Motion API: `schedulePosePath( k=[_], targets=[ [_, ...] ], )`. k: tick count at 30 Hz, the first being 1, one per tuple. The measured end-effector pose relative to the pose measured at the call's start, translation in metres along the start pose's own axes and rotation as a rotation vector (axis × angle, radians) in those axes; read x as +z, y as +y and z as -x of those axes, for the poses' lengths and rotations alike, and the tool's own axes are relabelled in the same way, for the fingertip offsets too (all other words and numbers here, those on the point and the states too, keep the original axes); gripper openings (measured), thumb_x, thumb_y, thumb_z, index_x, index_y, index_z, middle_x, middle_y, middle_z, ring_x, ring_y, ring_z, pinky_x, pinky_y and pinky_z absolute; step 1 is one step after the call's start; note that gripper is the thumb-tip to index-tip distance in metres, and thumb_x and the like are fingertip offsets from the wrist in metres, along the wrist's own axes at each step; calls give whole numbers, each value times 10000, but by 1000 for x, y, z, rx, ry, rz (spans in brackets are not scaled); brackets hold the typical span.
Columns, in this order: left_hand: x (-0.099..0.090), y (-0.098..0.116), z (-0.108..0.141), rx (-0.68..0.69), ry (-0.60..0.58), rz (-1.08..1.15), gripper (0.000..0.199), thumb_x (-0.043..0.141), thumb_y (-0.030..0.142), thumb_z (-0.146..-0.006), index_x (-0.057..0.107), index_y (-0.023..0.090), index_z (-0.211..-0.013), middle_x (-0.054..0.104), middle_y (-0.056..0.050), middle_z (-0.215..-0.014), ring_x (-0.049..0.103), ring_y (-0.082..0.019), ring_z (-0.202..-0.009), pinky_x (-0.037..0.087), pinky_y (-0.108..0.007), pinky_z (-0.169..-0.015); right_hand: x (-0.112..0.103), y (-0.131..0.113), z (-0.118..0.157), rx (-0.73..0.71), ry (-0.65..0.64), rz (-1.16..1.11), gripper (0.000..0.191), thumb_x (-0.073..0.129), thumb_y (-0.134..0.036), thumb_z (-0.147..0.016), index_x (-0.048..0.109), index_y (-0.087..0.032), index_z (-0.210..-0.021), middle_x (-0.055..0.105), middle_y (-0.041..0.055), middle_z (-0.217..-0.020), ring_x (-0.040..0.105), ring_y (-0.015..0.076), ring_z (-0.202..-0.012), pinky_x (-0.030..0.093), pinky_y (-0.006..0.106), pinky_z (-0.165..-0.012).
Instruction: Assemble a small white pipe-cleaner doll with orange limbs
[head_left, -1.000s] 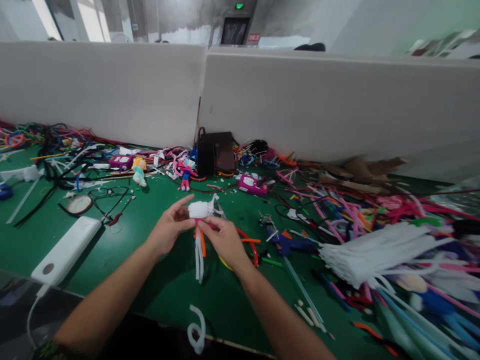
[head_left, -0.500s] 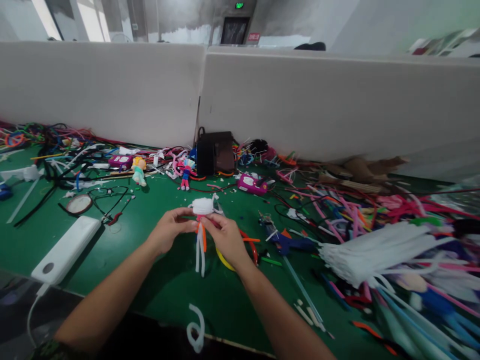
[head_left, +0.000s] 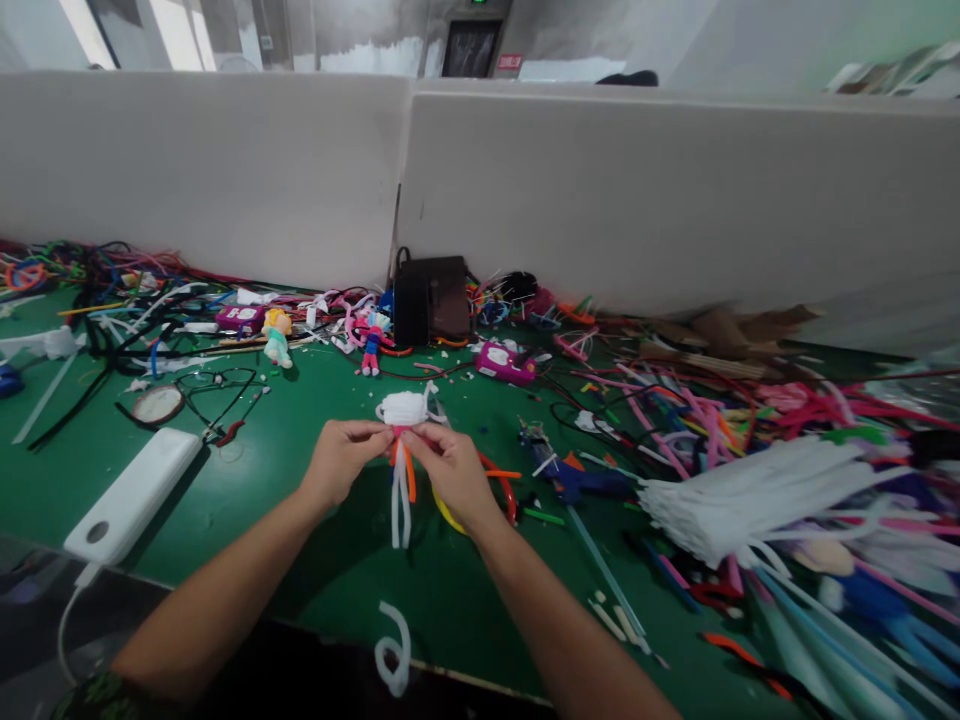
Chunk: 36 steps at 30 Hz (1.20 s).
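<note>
Pipe-cleaner figure (head_left: 403, 408) now upright between closer hands (head_left: 448, 474)

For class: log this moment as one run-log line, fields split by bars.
left hand: holds white pipe-cleaner bundle | right hand: pinches its red band | below: orange and white strands hanging | beside: white power bank

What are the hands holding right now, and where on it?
The left hand and right hand pinch a white pipe-cleaner bundle from either side, just below its wound white top, near a red strand; white and orange strands hang free below.
</note>
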<state>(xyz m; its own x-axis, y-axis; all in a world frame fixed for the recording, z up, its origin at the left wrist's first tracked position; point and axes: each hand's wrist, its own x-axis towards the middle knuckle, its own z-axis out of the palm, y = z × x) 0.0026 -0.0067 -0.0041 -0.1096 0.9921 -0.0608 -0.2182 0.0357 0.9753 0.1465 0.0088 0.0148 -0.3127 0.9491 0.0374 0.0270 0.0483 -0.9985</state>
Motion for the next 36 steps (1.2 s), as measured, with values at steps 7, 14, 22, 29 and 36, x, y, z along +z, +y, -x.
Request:
schedulePosePath(
  k=[7,14,22,29,36],
  targets=[
    [6,2,3,87,55,-62,111,728,268,-630,753,195,-711,720,-30,-696,619,-156,-651,488,-275,-667,1,1,-2,17,40,-53,275,669,-454,-714,727,-188,-749,674,13,-686,586,177,-672,472,313,-711],
    [9,-6,-1,-48,41,169,233,796,318,-567,729,137,-698,672,-25,-622,556,-100,-555,458,-247,-603,2,-3,0,7,28,-62,268,657,-458,-729,725,-198,-732,681,21,-675,604,189,-639,483,337,-709],
    [9,3,2,-90,32,278,256,808,323,-541,715,146,-701,689,-41,-677,604,-122,-599,484,-251,-605,5,-1,-2,14,69,-92,258,674,-443,-715,728,-191,-720,687,29,-694,609,200,-695,473,331,-727],
    [10,1,8,245,170,-123,85,714,231,-652,712,185,-724,693,-35,-779,624,-154,-718,493,-267,-684,5,6,-3,29,85,-82,269,659,-447,-720,718,-185,-722,653,20,-695,579,189,-717,454,315,-730],
    [8,1,7,331,213,-234,69,675,213,-689,725,207,-735,690,-41,-811,626,-166,-797,480,-260,-715,6,3,-1,-13,87,51,242,584,-373,-769,725,-186,-831,569,-8,-623,469,135,-598,401,264,-596]
  ],
)
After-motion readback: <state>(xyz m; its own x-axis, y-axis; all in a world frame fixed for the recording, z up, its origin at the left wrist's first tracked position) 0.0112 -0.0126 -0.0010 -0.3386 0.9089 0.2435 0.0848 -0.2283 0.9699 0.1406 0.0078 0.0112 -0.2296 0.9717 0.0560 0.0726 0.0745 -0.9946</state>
